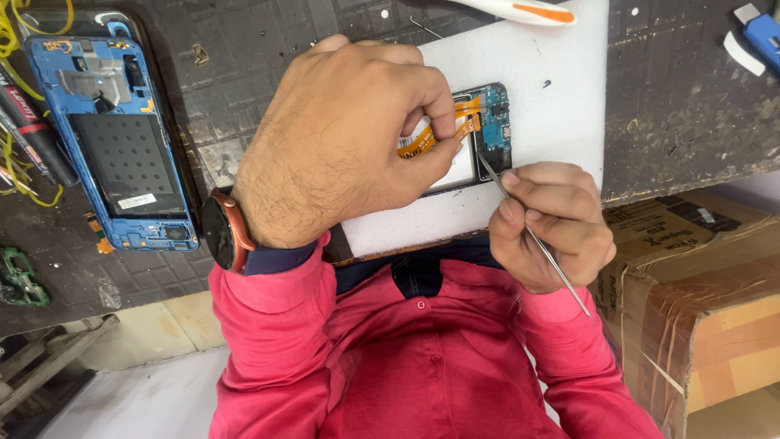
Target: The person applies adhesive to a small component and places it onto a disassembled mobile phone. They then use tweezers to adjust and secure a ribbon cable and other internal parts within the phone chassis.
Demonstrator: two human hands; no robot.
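Head view looks straight down on your two hands over a white foam pad (561,97) on the dark worktop (691,97). Your left hand (349,138), wrist wearing a round watch (223,232), is bunched up, thumb and forefinger pinched together on the orange flex ribbon (414,145) of the opened phone (487,134). That phone lies flat on the pad, mostly hidden under your left hand; its visible end, with the small blue circuit board (497,122), points away from your left wrist, and its long axis runs roughly left to right across the picture. Your right hand (552,223) is closed around a thin metal probe (532,236), held like a pen. The probe slants, its tip up at the edge of the blue board, its tail passing down over your knuckles toward your red shirt (422,358). Off to the picture's left, a second phone frame (114,138), blue, lies face-open on the worktop, long axis near upright in the picture. A taped cardboard box (707,309) sits beside your right hand, below the worktop edge.
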